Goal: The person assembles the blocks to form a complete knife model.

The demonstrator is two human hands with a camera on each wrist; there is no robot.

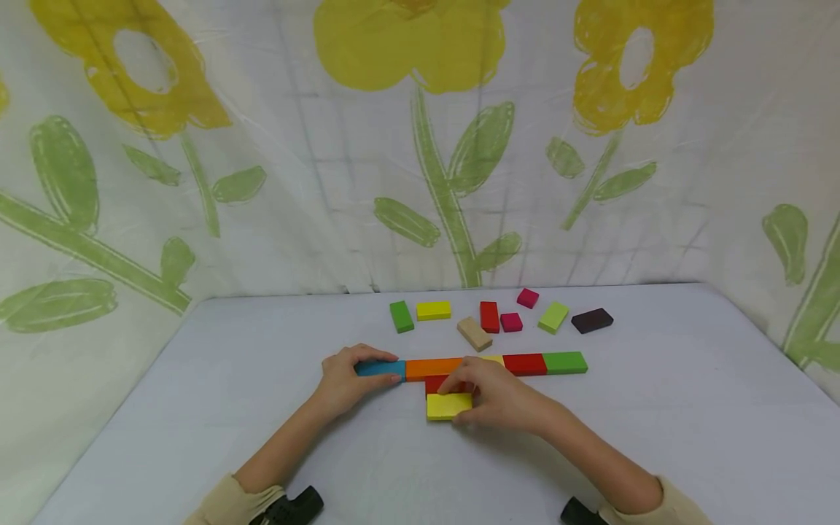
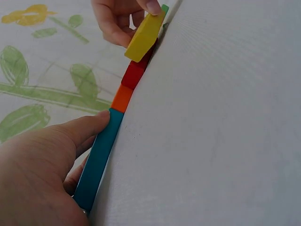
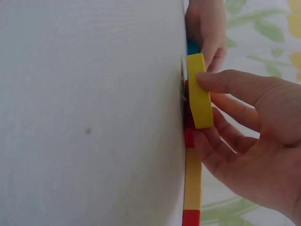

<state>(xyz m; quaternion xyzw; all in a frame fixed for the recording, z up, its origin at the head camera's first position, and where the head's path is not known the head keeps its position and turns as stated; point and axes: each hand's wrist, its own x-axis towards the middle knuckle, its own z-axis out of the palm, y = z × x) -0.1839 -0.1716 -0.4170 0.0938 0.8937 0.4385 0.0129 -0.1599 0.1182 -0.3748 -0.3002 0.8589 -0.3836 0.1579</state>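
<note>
A row of flat coloured blocks lies across the table: a blue block (image 1: 382, 370) at the left end, then an orange block (image 1: 433, 369), a pale yellow one mostly hidden, a red block (image 1: 525, 364) and a green block (image 1: 566, 362). My left hand (image 1: 348, 375) grips the blue block, thumb along its near side and fingers behind. My right hand (image 1: 502, 397) pinches a yellow block (image 1: 449, 407) between thumb and fingers. In the left wrist view this yellow block (image 2: 145, 36) is tilted, close over a red block (image 2: 133, 74) that lies against the row's near side.
Behind the row lie loose blocks: green (image 1: 402, 317), yellow (image 1: 434, 310), tan (image 1: 475, 334), red (image 1: 489, 317), two small crimson ones (image 1: 511, 322), light green (image 1: 553, 318) and dark brown (image 1: 592, 321). A flower-printed cloth (image 1: 295, 219) hangs behind the white table (image 1: 656, 423).
</note>
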